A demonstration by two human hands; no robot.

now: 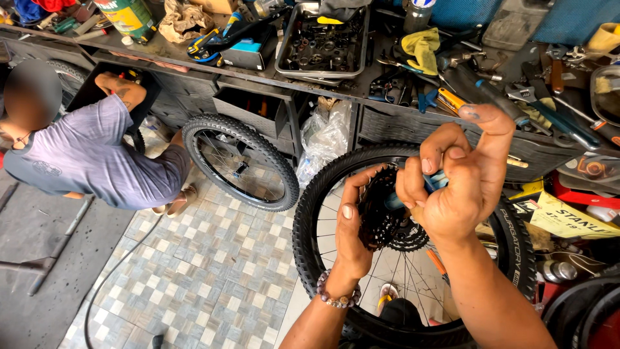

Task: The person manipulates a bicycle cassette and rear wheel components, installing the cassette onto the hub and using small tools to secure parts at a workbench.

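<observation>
Left hand [352, 226] wraps its fingers round the rim of a black sprocket cluster [381, 210] at the hub of the big bike wheel [310, 245], grip closed on the cogs, prob to keep the stack from turning or slipping off. Right hand [462, 178] sits just beside it on the outer side, thumb & fingers pinched narrow on a small blue-ish part [434, 182] right at the cluster's centre, w/ index finger stuck up clear, tip smudged w/ grease; can't tell exactly what the blue bit is, mostly hidden by the fingers. The wheel stands upright betw the person & the surface [413, 123], so the hub faces the hands & spokes stay free, tyre low near the floor. Bead bracelet [337, 298] on the left wrist. Around: a 2nd, smaller wheel [240, 163] leans upright against the front of the surface, well apart to the left; a clear plastic bag [326, 139] hangs betw the 2 wheels. On top, a metal tray [284, 48] of small dark parts, a yellow rag [421, 46], pliers & wrenches [549, 106] crowded together, a green can [129, 16] at far left. Another person in a grey shirt [90, 155] crouches at left, 1 hand reaching into a dark open compartment, well clear of the work. Tiled floor [206, 271] below w/ a thin black hose [110, 274] across it. More tyres [581, 313] & yellow packaging [568, 220] crowd the right side, close to the right forearm
</observation>
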